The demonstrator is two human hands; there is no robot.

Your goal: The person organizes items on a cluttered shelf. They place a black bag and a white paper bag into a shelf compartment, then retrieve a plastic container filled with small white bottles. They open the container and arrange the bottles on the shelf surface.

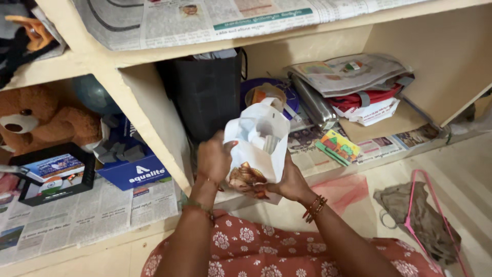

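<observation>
Before us, the cream shelf unit (154,118) is lined with newspaper (87,215); a black bag (205,92) stands in its middle bay, a brown teddy bear (36,118) sits to the left. Just in front, we hold a white paper bag (259,141): left hand (214,158) gripping its side, right hand (289,179) clasping it underneath.

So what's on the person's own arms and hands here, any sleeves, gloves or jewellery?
No gloves and no sleeves in view: both forearms are bare. The left hand has thin bangles at the wrist and a greenish-gold band further up the forearm. The right hand has a stack of red and gold bangles at the wrist. Below the arms shows a rust-red garment printed with small white flowers.
</observation>
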